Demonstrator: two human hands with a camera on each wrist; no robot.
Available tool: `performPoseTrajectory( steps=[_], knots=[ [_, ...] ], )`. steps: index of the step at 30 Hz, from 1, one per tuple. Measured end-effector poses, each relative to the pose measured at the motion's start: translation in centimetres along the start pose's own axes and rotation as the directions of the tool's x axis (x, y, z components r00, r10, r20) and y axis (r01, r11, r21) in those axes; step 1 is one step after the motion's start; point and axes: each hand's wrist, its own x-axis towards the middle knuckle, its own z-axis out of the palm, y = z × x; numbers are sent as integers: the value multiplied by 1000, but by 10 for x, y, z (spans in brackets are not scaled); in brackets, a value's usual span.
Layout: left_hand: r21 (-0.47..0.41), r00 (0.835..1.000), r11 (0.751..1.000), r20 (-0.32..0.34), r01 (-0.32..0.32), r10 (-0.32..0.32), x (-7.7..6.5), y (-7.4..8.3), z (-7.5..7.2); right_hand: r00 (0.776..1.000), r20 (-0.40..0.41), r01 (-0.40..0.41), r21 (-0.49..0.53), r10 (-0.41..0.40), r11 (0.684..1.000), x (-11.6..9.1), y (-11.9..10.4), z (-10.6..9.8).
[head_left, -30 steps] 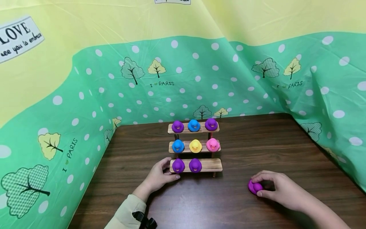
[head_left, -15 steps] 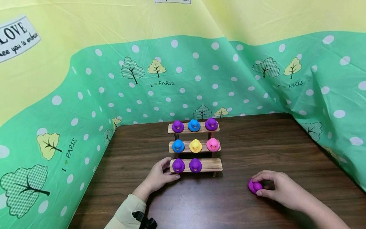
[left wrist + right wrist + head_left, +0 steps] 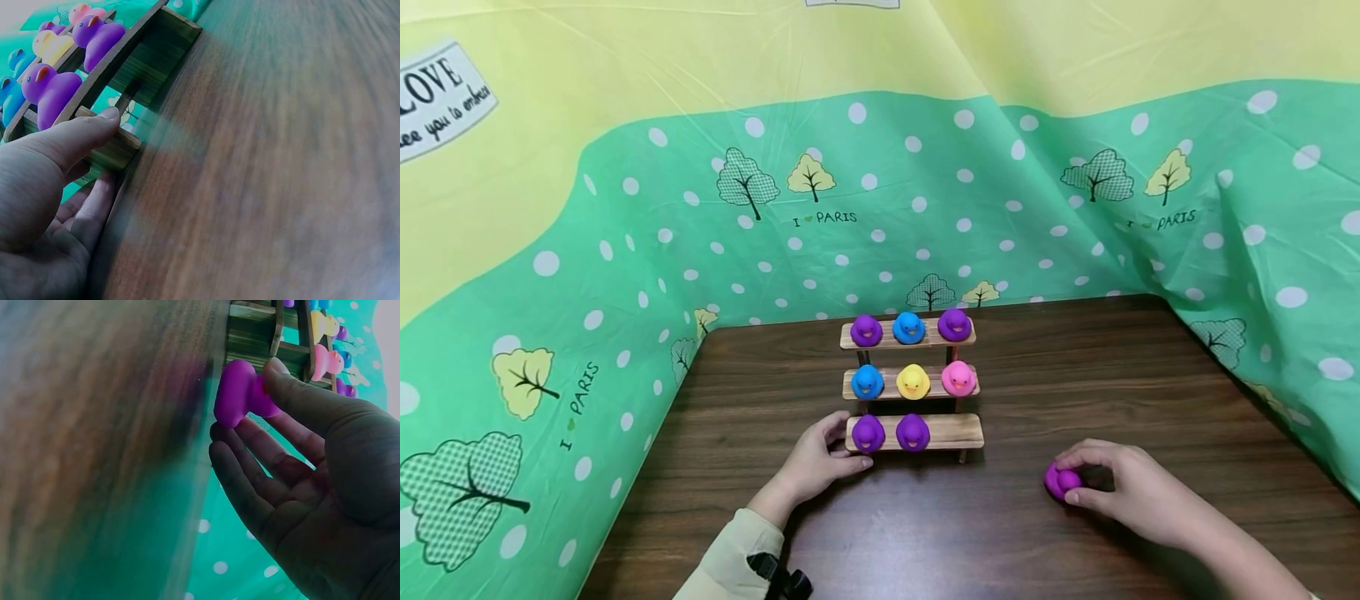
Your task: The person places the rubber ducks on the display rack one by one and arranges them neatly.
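Note:
A three-tier wooden display rack (image 3: 959, 432) stands mid-table with small rubber ducks on it. At the left end of its bottom tier, my left hand (image 3: 822, 457) grips the rack; the left wrist view shows the thumb (image 3: 94, 131) on the near side and fingers behind. Two purple ducks (image 3: 913, 433) sit on that tier, left and middle, and its right part is bare wood. Off to the rack's right, my right hand (image 3: 1138, 492) pinches another purple duck (image 3: 236, 394) between thumb and fingers, close to the tabletop.
On the middle tier are a blue duck (image 3: 867, 382), a yellow duck (image 3: 913, 382) and a pink duck (image 3: 958, 378). The top tier bears two purple ducks with a blue duck (image 3: 908, 328) between them. A patterned green-and-yellow cloth (image 3: 895, 150) surrounds the dark wooden table (image 3: 752, 367).
My right hand has shifted slightly left toward the rack, bringing the pinched purple duck along. My left hand stays at the rack's end.

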Motion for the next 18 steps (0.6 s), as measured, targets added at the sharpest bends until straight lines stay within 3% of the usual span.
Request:
performPoseTrajectory(
  steps=[7, 18],
  knots=[
    [1, 1000, 1000, 7, -5, 5, 0, -1, 0, 998, -63, 7, -20, -8, 1000, 3, -1, -2],
    [7, 1000, 1000, 14, -13, 12, 1, 0, -1, 997, -63, -41, 39, 44, 998, 15, -12, -4]
  ],
)
